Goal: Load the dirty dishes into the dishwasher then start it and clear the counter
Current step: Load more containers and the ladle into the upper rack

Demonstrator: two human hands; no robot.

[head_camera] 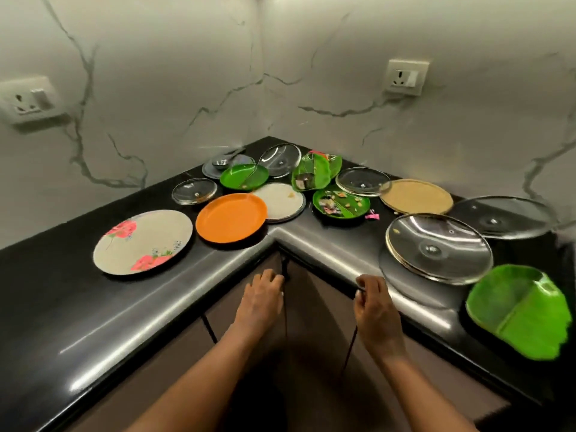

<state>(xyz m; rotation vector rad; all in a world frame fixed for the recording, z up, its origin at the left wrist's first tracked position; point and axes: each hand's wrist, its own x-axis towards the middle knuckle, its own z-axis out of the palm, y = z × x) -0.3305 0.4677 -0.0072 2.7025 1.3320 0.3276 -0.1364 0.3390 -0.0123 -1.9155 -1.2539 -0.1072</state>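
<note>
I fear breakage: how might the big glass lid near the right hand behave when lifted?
The glass lid is probably fragile and fairly heavy. It lies flat overlapping a dark plate, so it may slide; smooth glass likely feels slippery.

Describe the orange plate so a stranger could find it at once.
Start at the inner corner of the black counter, where its two runs meet. The orange plate lies just behind that edge, between a floral plate and a pale steel-rimmed plate. It alone is plain orange.

I see plates and glass lids crowding the counter's (46,291) inner corner at frame centre. Bare black top lies lower left, before the floral plate (142,241), where I could pass.
</note>
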